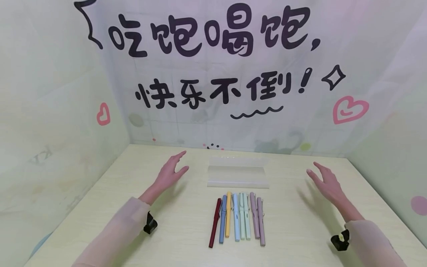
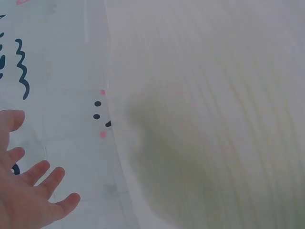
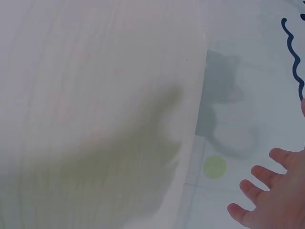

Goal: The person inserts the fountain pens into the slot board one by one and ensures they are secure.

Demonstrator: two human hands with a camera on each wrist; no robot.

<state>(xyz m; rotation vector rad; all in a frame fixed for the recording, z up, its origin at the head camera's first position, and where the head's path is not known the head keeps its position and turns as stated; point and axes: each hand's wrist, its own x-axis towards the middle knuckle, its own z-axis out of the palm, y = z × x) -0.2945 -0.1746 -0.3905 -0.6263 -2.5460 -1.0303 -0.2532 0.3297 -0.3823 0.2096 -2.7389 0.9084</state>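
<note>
My left hand (image 1: 164, 177) hovers over the left side of the table, fingers spread and holding nothing. On the other side, my right hand (image 1: 328, 184) is raised the same way, also without anything in it. Between and nearer than the hands, several capped pens lie in a row: a dark red pen (image 1: 215, 224), a blue pen (image 1: 222, 220), a yellow pen (image 1: 228, 216), a light blue pen (image 1: 236, 218), two mint green pens (image 1: 247, 220) and two purple pens (image 1: 261, 224). Behind them stands a clear plastic holder (image 1: 238, 177). Both wrist views show spread fingers against the backdrop.
The pale wooden table (image 1: 186, 226) meets a white cloth backdrop (image 1: 207, 126) with black lettering at its far edge. Cloth side walls rise at left and right. A dark wrist camera (image 1: 151, 223) hangs under the left sleeve, another wrist camera (image 1: 340, 241) under the right.
</note>
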